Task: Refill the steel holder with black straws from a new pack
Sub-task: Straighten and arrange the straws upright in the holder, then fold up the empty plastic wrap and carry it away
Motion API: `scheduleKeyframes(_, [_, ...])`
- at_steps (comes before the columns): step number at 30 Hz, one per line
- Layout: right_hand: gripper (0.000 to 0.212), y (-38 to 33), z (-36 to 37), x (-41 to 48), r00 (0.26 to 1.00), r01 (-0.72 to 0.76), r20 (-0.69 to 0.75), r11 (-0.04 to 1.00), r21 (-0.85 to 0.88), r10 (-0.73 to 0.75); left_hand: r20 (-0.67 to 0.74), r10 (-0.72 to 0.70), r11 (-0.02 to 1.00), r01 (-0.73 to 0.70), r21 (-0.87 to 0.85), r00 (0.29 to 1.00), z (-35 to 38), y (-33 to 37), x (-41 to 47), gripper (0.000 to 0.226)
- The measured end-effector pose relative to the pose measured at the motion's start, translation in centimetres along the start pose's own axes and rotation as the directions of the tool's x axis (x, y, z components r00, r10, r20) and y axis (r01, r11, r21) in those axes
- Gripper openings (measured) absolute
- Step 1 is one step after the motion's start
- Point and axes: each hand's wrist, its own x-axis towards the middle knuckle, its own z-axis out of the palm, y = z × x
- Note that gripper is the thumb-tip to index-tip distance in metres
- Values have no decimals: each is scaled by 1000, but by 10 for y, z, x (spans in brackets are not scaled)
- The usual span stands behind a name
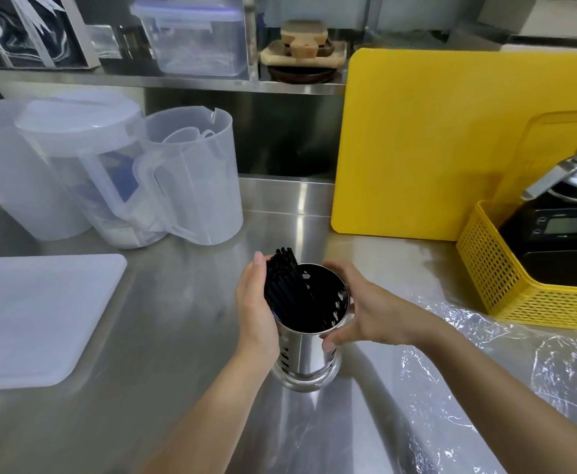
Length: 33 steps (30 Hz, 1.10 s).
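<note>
A: Okay, progress check. Where's the steel holder (309,354)?

B: Mid-counter, upright, standing on the counter (177,336) between the white board (34,319) at the left edge and a crumpled clear wrap (485,354) toward the right edge.

A: Straws in?

B: Yes. A bundle of black straws (282,285) sits inside, leaning on the holder's left rim with the tips sticking out above it. The right side of the opening looks dark and unfilled.

A: Hands?

B: The left hand (254,313) is against the bundle, its fingers (259,268) pressed together and lying flat along the straws. The thumb is hidden. The right hand (365,309) grips the holder's right side, fingers curled round the far wall and thumb on the near wall.

A: And the wrap is the pack?

B: Probably. It looks flat and I see no straws in it, but glare hides parts of it.

A: Stage?

B: Late, I'd say. The pack is opened and the straws are loaded. What's left is letting them spread or settle upright, letting go, maybe binning the wrap. Can't tell if more straws are meant to go in.

A: Risk?

B: The bundle is lopsided, so the holder could tip left if it's released carelessly.
</note>
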Motion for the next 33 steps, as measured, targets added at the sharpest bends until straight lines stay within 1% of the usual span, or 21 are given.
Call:
scheduleKeyframes(4, [104, 3, -2, 5, 1000, 10, 21, 1000, 24, -10, -1, 3, 1000, -3, 9, 1000, -1, -1, 2, 65])
scheduleKeyframes(7, [108, 5, -2, 6, 1000, 7, 26, 999, 51, -8, 7, 11, 1000, -11, 29, 1000, -2, 0, 3, 58])
scheduleKeyframes(9, [117, 6, -2, 4, 1000, 12, 20, 999, 41, -13, -23, 48, 997, -47, 55, 999, -2, 2, 3, 52])
scheduleKeyframes(11, [122, 6, -6, -1, 1000, 6, -1, 999, 32, -6, -75, 132, 987, -124, 102, 988, -3, 4, 3, 47])
scheduleKeyframes(13, [120, 5, -12, -10, 999, -7, -53, 998, 54, 10, -152, 250, 964, -230, 133, 956, -5, 10, 0, 33])
scheduleKeyframes(14, [116, 5, -14, -15, 996, -10, -83, 998, 66, 16, -188, 309, 948, -286, 139, 932, -5, 16, -3, 30])
scheduleKeyframes(15, [112, 5, -16, -22, 993, -13, -112, 997, 73, 21, -210, 384, 921, -357, 157, 899, -5, 22, -7, 32])
scheduleKeyframes(16, [109, 6, -18, -29, 989, -15, -143, 997, 77, 26, -199, 484, 871, -449, 198, 852, -4, 27, -13, 37])
scheduleKeyframes(17, [106, 8, -20, -36, 984, -19, -177, 997, 79, 33, -142, 593, 796, -549, 255, 793, -1, 32, -20, 40])
scheduleKeyframes(18, [103, 10, -21, -45, 976, -28, -213, 996, 81, 44, -44, 687, 701, -645, 306, 725, 4, 37, -29, 42])
scheduleKeyframes(19, [101, 13, -24, -54, 967, -43, -249, 995, 85, 63, 82, 752, 599, -729, 332, 654, 12, 40, -38, 41])
scheduleKeyframes(20, [98, 17, -26, -64, 955, -59, -283, 994, 93, 83, 212, 784, 504, -797, 332, 584, 21, 40, -48, 41])
scheduleKeyframes(22, [92, 26, -30, -86, 925, -93, -357, 988, 121, 131, 458, 754, 378, -881, 284, 471, 40, 32, -66, 41])
scheduleKeyframes(23, [89, 31, -31, -98, 906, -113, -392, 984, 140, 160, 553, 707, 352, -897, 266, 442, 49, 24, -73, 41])
scheduleKeyframes(24, [86, 38, -33, -111, 884, -137, -428, 979, 153, 190, 627, 645, 352, -898, 264, 437, 56, 13, -80, 42])
scheduleKeyframes(25, [83, 46, -34, -124, 857, -164, -466, 974, 157, 219, 684, 571, 372, -886, 277, 454, 62, 1, -86, 42])
scheduleKeyframes(27, [76, 66, -36, -149, 795, -230, -536, 959, 164, 283, 751, 416, 424, -840, 339, 513, 71, -25, -96, 42])
scheduleKeyframes(28, [73, 77, -37, -161, 764, -264, -562, 949, 174, 315, 768, 349, 426, -821, 379, 536, 73, -38, -99, 42])
scheduleKeyframes(30, [66, 100, -38, -182, 708, -323, -596, 924, 206, 381, 773, 252, 398, -791, 466, 582, 73, -63, -101, 41])
scheduleKeyframes(31, [64, 112, -39, -191, 674, -354, -609, 906, 230, 418, 758, 212, 386, -765, 515, 617, 73, -74, -101, 43])
scheduleKeyframes(33, [63, 134, -40, -206, 583, -443, -646, 859, 256, 493, 672, 154, 355, -675, 646, 724, 72, -92, -100, 48])
